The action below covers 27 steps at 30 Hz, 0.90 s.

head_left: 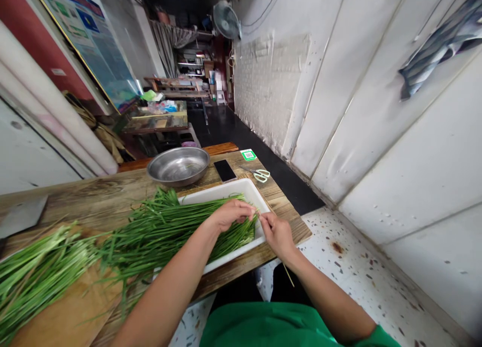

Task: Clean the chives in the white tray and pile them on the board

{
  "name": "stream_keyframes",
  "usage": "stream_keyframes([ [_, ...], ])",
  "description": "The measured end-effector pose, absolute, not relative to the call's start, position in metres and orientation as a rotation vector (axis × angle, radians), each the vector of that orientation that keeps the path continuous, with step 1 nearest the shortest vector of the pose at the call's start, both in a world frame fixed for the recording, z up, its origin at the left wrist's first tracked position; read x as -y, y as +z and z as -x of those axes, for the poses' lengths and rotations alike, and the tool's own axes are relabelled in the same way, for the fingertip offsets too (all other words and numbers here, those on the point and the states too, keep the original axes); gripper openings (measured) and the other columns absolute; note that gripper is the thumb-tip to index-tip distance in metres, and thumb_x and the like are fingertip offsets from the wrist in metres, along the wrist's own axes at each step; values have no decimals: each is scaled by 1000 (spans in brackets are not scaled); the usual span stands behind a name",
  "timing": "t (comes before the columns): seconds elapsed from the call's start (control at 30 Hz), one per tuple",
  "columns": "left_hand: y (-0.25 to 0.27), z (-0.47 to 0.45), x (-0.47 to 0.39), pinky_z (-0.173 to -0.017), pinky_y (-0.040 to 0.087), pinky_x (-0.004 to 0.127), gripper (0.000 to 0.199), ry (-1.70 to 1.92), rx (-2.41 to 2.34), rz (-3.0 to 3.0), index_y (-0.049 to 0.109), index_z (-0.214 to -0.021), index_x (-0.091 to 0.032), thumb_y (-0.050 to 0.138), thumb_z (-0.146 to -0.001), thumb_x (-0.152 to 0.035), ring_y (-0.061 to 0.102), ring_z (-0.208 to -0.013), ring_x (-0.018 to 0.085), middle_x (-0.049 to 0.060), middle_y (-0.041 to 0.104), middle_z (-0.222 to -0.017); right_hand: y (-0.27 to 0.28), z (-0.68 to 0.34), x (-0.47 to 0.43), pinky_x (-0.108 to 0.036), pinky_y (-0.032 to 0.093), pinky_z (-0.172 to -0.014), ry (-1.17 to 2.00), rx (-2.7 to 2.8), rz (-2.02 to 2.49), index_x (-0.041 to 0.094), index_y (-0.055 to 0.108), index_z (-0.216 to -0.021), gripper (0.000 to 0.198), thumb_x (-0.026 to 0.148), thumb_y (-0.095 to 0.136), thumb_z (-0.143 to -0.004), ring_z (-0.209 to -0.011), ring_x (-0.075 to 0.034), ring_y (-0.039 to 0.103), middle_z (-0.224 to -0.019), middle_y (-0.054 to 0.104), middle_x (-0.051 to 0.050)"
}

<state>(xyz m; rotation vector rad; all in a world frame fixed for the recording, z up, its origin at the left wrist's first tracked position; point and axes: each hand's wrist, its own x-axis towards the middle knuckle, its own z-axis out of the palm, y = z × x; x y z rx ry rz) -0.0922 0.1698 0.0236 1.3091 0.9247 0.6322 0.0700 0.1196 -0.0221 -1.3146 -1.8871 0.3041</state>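
Note:
Long green garlic chives lie in a white tray, their leafy ends spilling over its left side. My left hand is over the right end of the tray, thumb and fingers pinched at the pale chive ends; exactly what they grip is too small to make out. Close beside it, at the tray's right rim, my right hand is closed on a thin yellowish strand, whose loose end hangs below the hand. The fingertips of both hands nearly meet.
More chives rest on brown cardboard at the left, near a cleaver-like metal blade. Behind the tray are a steel basin, a phone, scissors and a green code card. The wooden table ends at the right.

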Motion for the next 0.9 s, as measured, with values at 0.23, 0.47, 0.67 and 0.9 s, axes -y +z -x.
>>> stream_keyframes([
  [0.23, 24, 91, -168, -50, 32, 22, 26, 653, -948, -1505, 67, -74, -12, 59, -67, -36, 46, -51, 9, 7, 62, -69, -21, -72, -121, -19, 39, -52, 357, 1788, 1312, 17, 61, -82, 25, 31, 40, -84, -51, -10, 54, -59, 60, 0],
  [0.47, 28, 96, -170, -45, 23, 20, 31, 804, -992, -1361, 64, -76, -11, 57, -70, -40, 34, -44, 4, 1, 54, -59, -20, -78, -106, -22, 45, -60, 488, 1773, 1213, 17, 60, -98, 27, 27, 40, -83, -62, -14, 60, -79, 67, -4],
  [0.67, 17, 92, -172, -47, 27, 21, 32, 753, -1014, -1337, 64, -74, -9, 60, -67, -41, 38, -45, 5, 5, 58, -67, -24, -75, -112, -23, 47, -62, 498, 1750, 1188, 19, 61, -100, 27, 25, 41, -83, -62, -15, 61, -76, 67, -3],
  [0.9, 14, 88, -171, -49, 32, 22, 31, 701, -968, -1373, 65, -70, -8, 60, -68, -39, 41, -48, 6, 7, 59, -68, -20, -70, -119, -22, 45, -65, 440, 1773, 1221, 19, 62, -93, 24, 20, 40, -82, -64, -14, 62, -77, 67, -2],
])
